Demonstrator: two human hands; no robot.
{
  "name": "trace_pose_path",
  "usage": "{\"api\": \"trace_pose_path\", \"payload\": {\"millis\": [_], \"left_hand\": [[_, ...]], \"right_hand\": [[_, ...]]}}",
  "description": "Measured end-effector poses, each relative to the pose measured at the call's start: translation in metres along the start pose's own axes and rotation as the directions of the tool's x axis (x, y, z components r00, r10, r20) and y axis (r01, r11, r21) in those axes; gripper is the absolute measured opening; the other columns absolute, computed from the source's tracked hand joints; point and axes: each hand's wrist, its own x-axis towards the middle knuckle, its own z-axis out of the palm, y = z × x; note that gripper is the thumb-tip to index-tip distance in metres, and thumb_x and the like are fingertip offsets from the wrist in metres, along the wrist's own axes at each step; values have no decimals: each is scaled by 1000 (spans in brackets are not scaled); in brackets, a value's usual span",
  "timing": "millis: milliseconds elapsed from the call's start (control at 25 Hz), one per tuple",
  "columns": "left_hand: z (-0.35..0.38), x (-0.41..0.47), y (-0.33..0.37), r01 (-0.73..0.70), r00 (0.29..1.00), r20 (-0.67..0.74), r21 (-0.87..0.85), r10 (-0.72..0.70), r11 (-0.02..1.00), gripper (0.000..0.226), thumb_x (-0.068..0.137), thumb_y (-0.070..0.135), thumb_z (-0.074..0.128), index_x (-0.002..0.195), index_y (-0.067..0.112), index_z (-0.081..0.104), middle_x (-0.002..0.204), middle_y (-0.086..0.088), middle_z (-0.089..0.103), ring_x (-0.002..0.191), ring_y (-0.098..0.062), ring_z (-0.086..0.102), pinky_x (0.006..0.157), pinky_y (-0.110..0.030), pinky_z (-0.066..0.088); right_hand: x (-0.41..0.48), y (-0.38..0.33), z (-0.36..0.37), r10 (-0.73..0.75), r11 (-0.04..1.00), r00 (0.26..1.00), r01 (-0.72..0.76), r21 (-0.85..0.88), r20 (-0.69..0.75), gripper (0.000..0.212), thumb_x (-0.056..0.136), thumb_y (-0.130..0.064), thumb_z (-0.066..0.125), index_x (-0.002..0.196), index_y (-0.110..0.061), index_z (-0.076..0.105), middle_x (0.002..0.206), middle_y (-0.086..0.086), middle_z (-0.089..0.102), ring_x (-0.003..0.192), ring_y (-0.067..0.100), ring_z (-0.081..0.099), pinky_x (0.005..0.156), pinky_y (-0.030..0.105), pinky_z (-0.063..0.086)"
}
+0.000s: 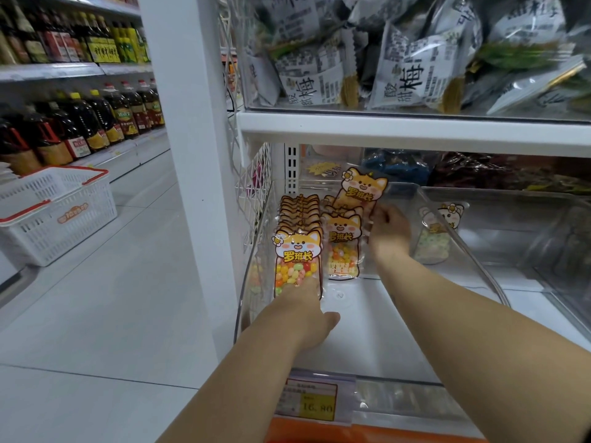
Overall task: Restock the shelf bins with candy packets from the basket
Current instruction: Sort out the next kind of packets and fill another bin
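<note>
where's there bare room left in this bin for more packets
Bare bin floor in front of the right row, between the left hand and the right forearm, down to the price tag. The neighbouring bin on the right shows one packet near its back left. Crowded: the left row, packed along the left wall.

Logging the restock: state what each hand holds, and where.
Right hand pinches the raised packet by its lower right edge. Left hand holds the front packet at its bottom end.
</note>
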Motion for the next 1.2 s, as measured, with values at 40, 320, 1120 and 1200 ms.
{"api": "trace_pose_path", "payload": {"millis": [40, 320, 1120, 1200], "left_hand": [[0, 0, 0, -1, 1000, -1, 3, 1, 1000, 61, 99, 47, 52, 151, 27, 28, 150, -2, 40, 132, -26, 47, 97, -35, 41], [-1, -2, 2, -1, 1000, 4, 7, 1, 1000, 61, 100, 47, 51, 152, 27, 26, 151, -3, 39, 133, -26, 46, 97, -34, 41], [2, 3, -1, -9, 1000, -9, 16, 9, 1000, 61, 98, 47, 53, 151, 28, 29, 149, -4, 40, 132, -26, 46, 94, -34, 40], [2, 2, -1, -8, 1000, -6, 21, 8, 1000, 60, 99, 47, 52, 151, 27, 29, 149, -4, 39, 132, -26, 46, 94, -34, 39]], "right_hand": [[-1, 0, 1, -3, 1000, 1000, 3, 15, -2, 32, 101, -22, 40, 75, -29, 56, 91, 6, 68, 92, 34, 66, 82, 51, 55], [2, -3, 0, -51, 995, 996, 58, -85, 78, 27, 101, -24, 38, 87, -33, 59, 100, 2, 69, 94, 29, 66, 85, 54, 56], [-17, 10, -2, 362, 821, 893, -168, -546, 269, 111, 62, -29, 80, 151, -18, 15, 126, 15, 53, 112, 32, 56, 92, 45, 53], [-18, 22, 6, 337, 785, 899, -103, -611, 281, 117, 59, -34, 89, 149, -19, 15, 137, 13, 46, 122, 36, 52, 95, 46, 53]]}}
